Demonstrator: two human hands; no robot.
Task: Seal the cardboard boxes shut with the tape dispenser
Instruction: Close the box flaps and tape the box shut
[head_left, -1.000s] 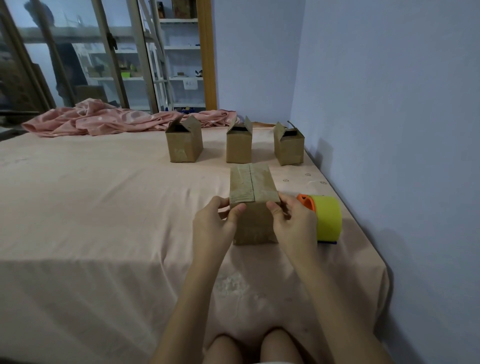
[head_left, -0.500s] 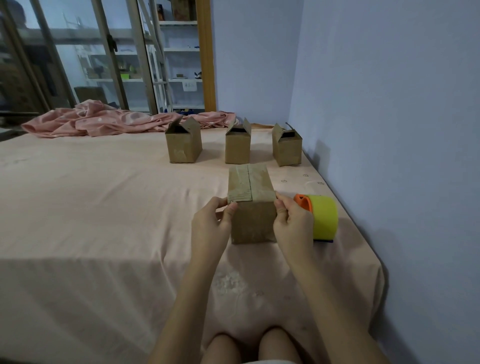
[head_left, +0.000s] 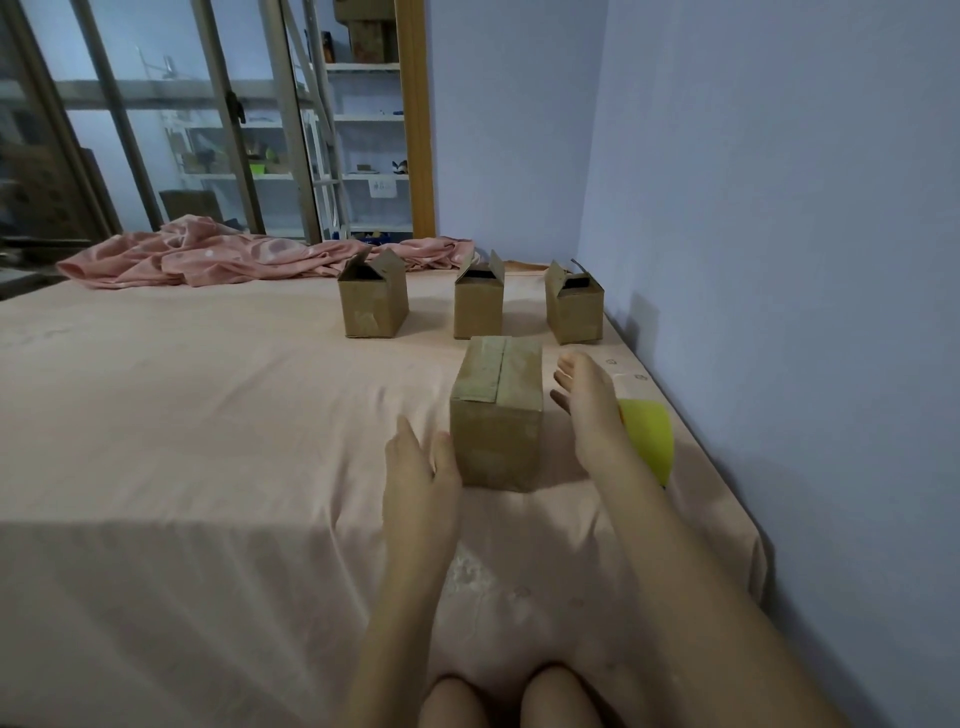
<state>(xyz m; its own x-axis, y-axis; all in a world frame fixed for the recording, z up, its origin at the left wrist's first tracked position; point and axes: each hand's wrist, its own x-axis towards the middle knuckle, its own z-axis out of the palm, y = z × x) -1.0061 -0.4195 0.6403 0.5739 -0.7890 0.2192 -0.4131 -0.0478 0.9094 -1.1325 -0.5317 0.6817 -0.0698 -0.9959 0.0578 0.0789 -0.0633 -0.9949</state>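
The near box (head_left: 497, 415) stands on the bed (head_left: 208, 415) with flaps folded down, its seam running near to far. The tape dispenser (head_left: 647, 439) lies just right of it — directly behind the right hand (head_left: 589, 410), whose fingers are spread and hold nothing. The left hand (head_left: 421, 478), also loose and empty, rests at the box's left side, farther from the dispenser.
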